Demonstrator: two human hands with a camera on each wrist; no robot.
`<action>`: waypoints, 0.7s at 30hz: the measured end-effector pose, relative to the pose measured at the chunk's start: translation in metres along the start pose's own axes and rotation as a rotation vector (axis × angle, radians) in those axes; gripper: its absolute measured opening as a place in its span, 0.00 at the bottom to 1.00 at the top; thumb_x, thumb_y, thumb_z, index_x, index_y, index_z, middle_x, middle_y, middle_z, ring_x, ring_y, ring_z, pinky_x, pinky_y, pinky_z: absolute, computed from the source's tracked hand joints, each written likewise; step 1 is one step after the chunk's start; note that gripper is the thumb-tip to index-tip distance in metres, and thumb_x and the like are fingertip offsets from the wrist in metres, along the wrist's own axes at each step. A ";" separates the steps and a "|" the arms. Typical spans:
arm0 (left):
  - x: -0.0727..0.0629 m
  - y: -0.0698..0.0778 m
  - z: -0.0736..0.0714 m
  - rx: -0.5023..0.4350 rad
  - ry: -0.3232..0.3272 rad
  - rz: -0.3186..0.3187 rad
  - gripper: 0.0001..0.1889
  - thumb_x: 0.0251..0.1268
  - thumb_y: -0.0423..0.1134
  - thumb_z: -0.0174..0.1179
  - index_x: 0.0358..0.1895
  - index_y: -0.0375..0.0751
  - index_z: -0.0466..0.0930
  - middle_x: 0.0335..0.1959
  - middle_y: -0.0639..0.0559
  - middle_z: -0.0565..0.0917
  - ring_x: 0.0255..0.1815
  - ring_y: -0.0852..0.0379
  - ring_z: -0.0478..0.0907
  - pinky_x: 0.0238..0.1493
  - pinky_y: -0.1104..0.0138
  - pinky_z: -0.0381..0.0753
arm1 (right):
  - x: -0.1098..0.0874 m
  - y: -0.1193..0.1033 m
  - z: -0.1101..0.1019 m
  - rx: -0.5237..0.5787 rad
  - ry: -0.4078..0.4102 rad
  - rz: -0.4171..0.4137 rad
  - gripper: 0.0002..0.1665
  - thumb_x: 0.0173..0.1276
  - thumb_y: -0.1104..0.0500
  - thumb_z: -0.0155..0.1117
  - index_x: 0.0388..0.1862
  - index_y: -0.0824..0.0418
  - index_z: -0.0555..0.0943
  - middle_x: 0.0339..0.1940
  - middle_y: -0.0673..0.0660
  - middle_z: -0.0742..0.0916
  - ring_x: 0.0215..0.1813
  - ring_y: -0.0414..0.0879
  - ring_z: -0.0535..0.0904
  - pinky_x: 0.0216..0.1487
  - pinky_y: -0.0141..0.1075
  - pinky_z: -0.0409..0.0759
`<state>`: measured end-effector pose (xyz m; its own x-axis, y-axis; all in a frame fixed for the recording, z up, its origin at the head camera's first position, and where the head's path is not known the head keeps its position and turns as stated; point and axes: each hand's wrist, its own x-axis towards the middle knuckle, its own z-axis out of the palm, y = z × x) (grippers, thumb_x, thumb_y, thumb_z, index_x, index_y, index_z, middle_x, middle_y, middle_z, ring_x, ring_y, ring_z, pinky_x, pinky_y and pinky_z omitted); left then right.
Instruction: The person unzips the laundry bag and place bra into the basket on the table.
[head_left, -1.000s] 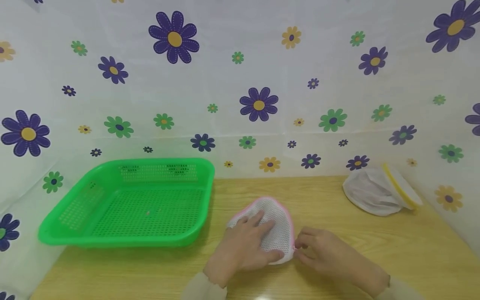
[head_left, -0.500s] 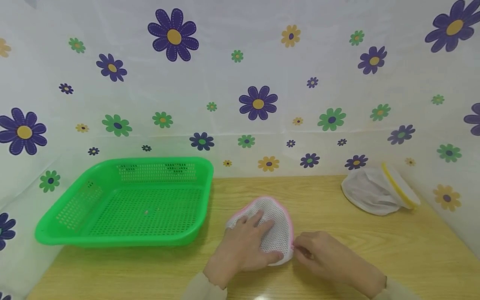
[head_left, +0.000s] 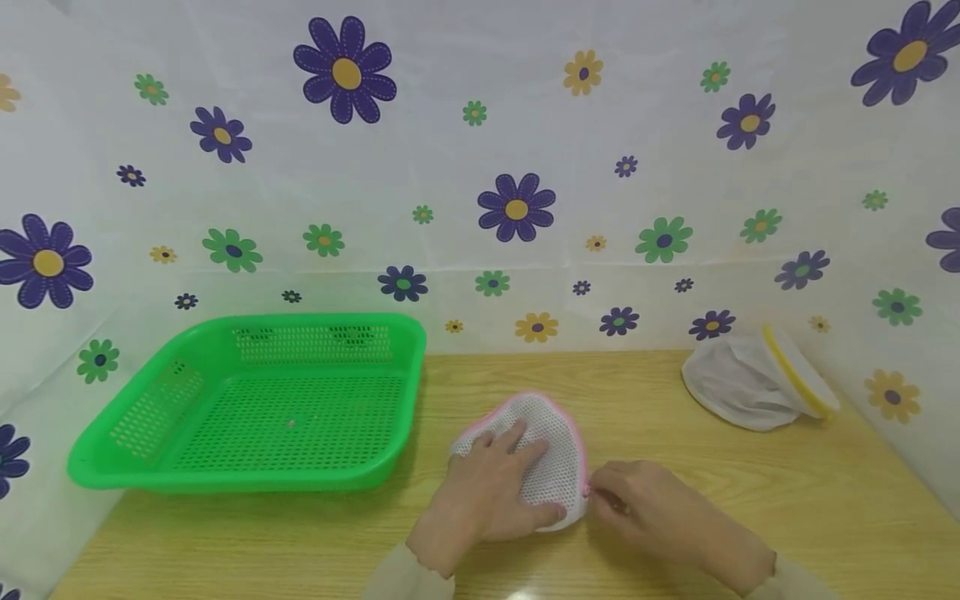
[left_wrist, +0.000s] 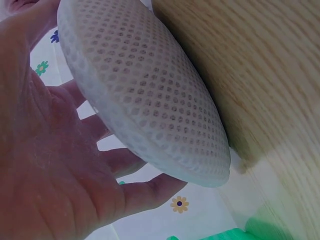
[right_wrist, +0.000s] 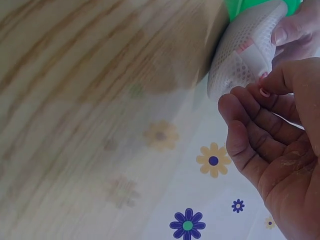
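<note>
A rounded white mesh laundry bag (head_left: pixel 555 471) with pink trim rests on the table in front of me. My left hand (head_left: pixel 491 492) lies over its top with fingers spread, the thumb near the front edge. In the left wrist view the bag's mesh side (left_wrist: pixel 150 95) bulges beside those straight fingers. At the bag's right edge, my right hand (head_left: pixel 648 508) pinches a small pink zipper pull (right_wrist: pixel 264 85) between thumb and forefinger. Its other fingers are curled in. A white flap (right_wrist: pixel 254 57) shows by the zipper in the right wrist view.
On the left stands a green plastic basket (head_left: pixel 247 482) with perforated sides. A white cloth bag (head_left: pixel 738 383) with a yellow rim lies at the back right. Behind the wooden table (head_left: pixel 810 500) hangs a flower-patterned sheet (head_left: pixel 450 50).
My right fingers have drawn closer together on the zipper pull and moved very slightly away from me. The left hand and the mesh bag keep their place.
</note>
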<state>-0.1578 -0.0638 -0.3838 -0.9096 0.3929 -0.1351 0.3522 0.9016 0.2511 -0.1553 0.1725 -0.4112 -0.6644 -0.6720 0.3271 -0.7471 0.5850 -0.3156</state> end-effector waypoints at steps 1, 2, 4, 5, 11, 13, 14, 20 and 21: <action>0.000 0.000 0.000 0.003 0.002 0.002 0.42 0.60 0.72 0.58 0.76 0.60 0.67 0.82 0.50 0.62 0.77 0.35 0.65 0.63 0.32 0.73 | 0.000 0.001 -0.001 -0.001 0.008 0.001 0.06 0.67 0.65 0.66 0.39 0.57 0.86 0.28 0.41 0.83 0.30 0.25 0.70 0.32 0.23 0.77; 0.000 0.001 -0.001 0.006 0.003 0.003 0.42 0.60 0.72 0.58 0.76 0.60 0.67 0.82 0.50 0.62 0.77 0.35 0.65 0.63 0.32 0.73 | 0.000 0.002 -0.001 -0.002 0.016 0.001 0.06 0.67 0.65 0.66 0.39 0.57 0.86 0.28 0.40 0.83 0.30 0.25 0.70 0.31 0.23 0.77; 0.000 0.001 -0.001 0.006 0.006 0.006 0.42 0.59 0.72 0.59 0.76 0.60 0.67 0.82 0.50 0.62 0.77 0.35 0.65 0.63 0.32 0.73 | 0.000 0.003 -0.003 0.002 0.016 0.011 0.05 0.67 0.65 0.66 0.39 0.56 0.86 0.27 0.39 0.81 0.29 0.24 0.68 0.30 0.22 0.75; 0.000 0.002 -0.002 0.006 0.005 0.007 0.42 0.59 0.72 0.59 0.76 0.60 0.67 0.82 0.50 0.62 0.77 0.35 0.65 0.63 0.32 0.73 | 0.000 0.003 -0.004 0.002 0.015 0.012 0.05 0.67 0.64 0.66 0.38 0.56 0.86 0.26 0.39 0.81 0.29 0.24 0.68 0.30 0.22 0.75; 0.001 0.002 -0.001 0.001 0.000 0.002 0.43 0.59 0.72 0.59 0.76 0.60 0.67 0.82 0.50 0.61 0.78 0.35 0.64 0.64 0.31 0.72 | 0.002 0.007 -0.005 0.001 0.006 0.015 0.04 0.68 0.64 0.66 0.37 0.56 0.86 0.25 0.38 0.79 0.28 0.24 0.67 0.29 0.22 0.73; 0.001 0.002 -0.001 -0.004 -0.003 -0.003 0.43 0.59 0.73 0.58 0.76 0.60 0.67 0.82 0.50 0.61 0.78 0.35 0.64 0.64 0.32 0.71 | 0.003 0.008 -0.004 -0.005 0.015 0.011 0.04 0.68 0.64 0.66 0.37 0.56 0.85 0.25 0.38 0.79 0.28 0.25 0.67 0.29 0.22 0.73; 0.001 0.002 0.000 -0.006 -0.005 -0.006 0.43 0.59 0.73 0.58 0.77 0.61 0.66 0.82 0.50 0.61 0.78 0.35 0.63 0.65 0.32 0.71 | 0.003 0.009 -0.004 -0.007 0.021 0.008 0.04 0.67 0.64 0.66 0.36 0.57 0.85 0.25 0.39 0.78 0.28 0.25 0.67 0.29 0.22 0.73; 0.002 0.001 0.002 -0.018 0.010 -0.007 0.42 0.59 0.72 0.59 0.76 0.61 0.67 0.82 0.50 0.61 0.78 0.35 0.63 0.65 0.31 0.70 | 0.006 0.011 -0.003 -0.013 0.052 0.003 0.05 0.66 0.66 0.67 0.34 0.56 0.84 0.24 0.39 0.78 0.28 0.25 0.66 0.28 0.21 0.72; 0.003 0.001 0.002 -0.018 0.013 -0.008 0.42 0.58 0.72 0.59 0.76 0.61 0.67 0.82 0.50 0.61 0.79 0.35 0.63 0.66 0.31 0.69 | 0.006 0.012 -0.002 -0.016 0.057 0.003 0.05 0.65 0.66 0.67 0.34 0.56 0.84 0.24 0.39 0.78 0.28 0.25 0.66 0.28 0.21 0.71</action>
<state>-0.1596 -0.0615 -0.3854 -0.9151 0.3834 -0.1252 0.3410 0.9012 0.2675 -0.1682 0.1761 -0.4106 -0.6662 -0.6434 0.3770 -0.7452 0.5942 -0.3027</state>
